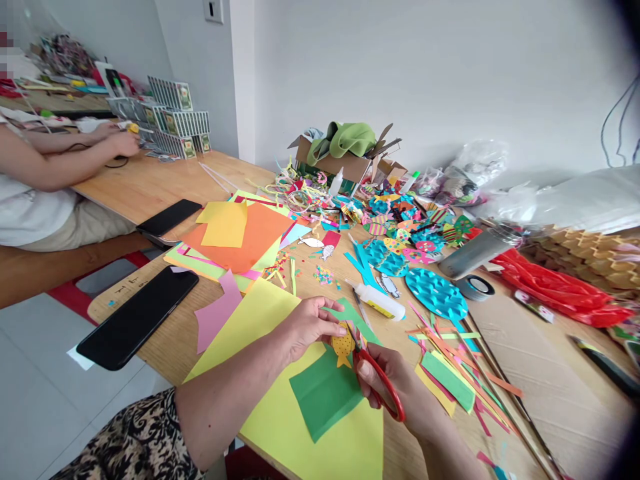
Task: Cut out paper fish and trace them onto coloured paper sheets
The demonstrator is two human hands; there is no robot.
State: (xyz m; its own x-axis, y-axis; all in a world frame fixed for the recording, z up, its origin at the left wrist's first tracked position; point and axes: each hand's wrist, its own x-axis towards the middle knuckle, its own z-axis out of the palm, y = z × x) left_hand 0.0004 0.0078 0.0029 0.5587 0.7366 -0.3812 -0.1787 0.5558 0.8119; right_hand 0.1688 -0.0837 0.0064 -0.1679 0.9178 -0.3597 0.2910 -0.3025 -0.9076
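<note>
My left hand (316,325) pinches a small yellow paper fish (342,345) with dark dots by its upper edge. In my right hand (383,377) are red-handled scissors (385,387), their blades at the right edge of the paper fish. Whether the blades are apart is too small to tell. Beneath both hands lie a piece of green paper (325,393) and a large yellow sheet (260,320). A white glue bottle (381,301) rests on its side just beyond my hands.
Two black phones (140,317) lie at the left. Orange paper (250,243), decorated paper fish (395,245), blue textured ovals (436,293) and paper strips (470,373) cover the table. A clear bottle (475,252) and tape roll (476,287) are at right. Another person's hands (117,141) work at the far left.
</note>
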